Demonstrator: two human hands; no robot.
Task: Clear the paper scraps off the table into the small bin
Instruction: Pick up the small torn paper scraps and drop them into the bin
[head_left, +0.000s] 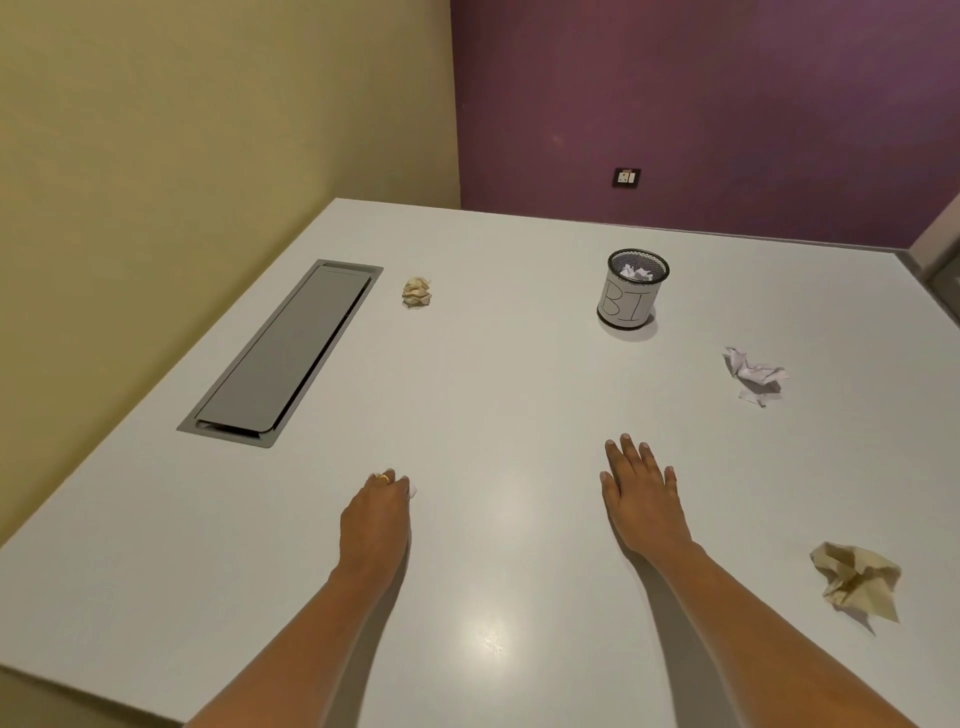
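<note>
A small mesh bin (631, 291) with a white paper label stands upright at the far middle-right of the white table (493, 395), with white paper inside. A beige crumpled ball (416, 292) lies far left of it. A white crumpled scrap (754, 375) lies right of the bin. A beige crumpled scrap (857, 579) lies near right. My left hand (376, 514) is curled with fingers closed on a small white scrap (413, 490), of which only a bit shows at the fingertips. My right hand (641, 496) lies flat and open on the table, holding nothing.
A grey recessed cable-box lid (283, 351) is set into the table at the left. The table's left edge runs along a yellow wall and its far edge along a purple wall with a socket (626, 177).
</note>
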